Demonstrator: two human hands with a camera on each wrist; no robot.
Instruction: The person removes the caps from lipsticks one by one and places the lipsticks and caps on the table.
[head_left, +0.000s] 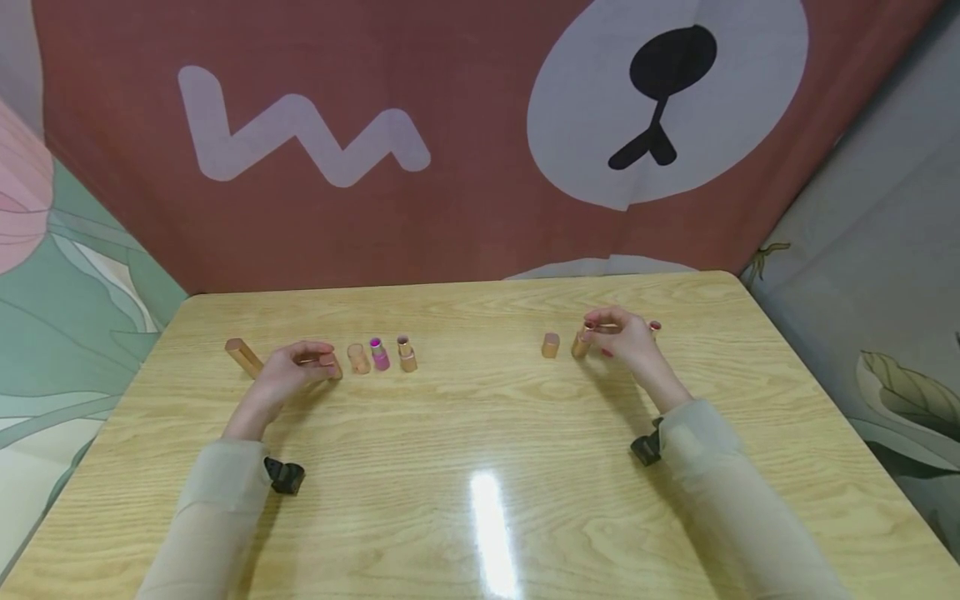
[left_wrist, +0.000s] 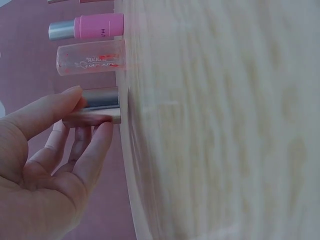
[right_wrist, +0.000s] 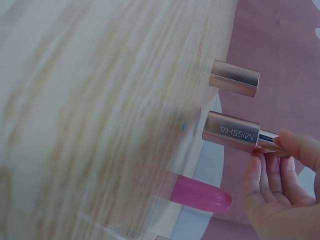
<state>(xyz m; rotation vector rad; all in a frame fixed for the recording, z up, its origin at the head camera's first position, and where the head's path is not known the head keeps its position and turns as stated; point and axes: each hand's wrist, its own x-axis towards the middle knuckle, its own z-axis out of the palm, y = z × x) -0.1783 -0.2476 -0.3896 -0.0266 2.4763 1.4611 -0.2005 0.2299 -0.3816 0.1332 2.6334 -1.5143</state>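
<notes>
My left hand (head_left: 292, 367) pinches a shiny rose-gold lipstick cap (left_wrist: 95, 107) between thumb and fingertips, its base at the tabletop. Just right of it stand a clear cap (head_left: 358, 358), a pink lipstick base (head_left: 380, 357) and a gold lipstick base (head_left: 407, 355). On the other side my right hand (head_left: 622, 336) pinches the narrow metal top of a rose-gold lipstick (right_wrist: 232, 131) marked MISSHA, which stands upright on the table or very near it. A matching rose-gold cap (right_wrist: 234, 78) stands to its left in the head view. A pink cap (right_wrist: 202, 194) is partly hidden behind the right hand there.
A long gold lipstick (head_left: 243, 357) lies left of the left hand, partly hidden by it. Another lipstick piece (head_left: 655, 327) shows beyond the right hand. Everything stands on a wooden table (head_left: 420, 483), with a reddish-brown cloth (head_left: 360, 233) behind its far edge.
</notes>
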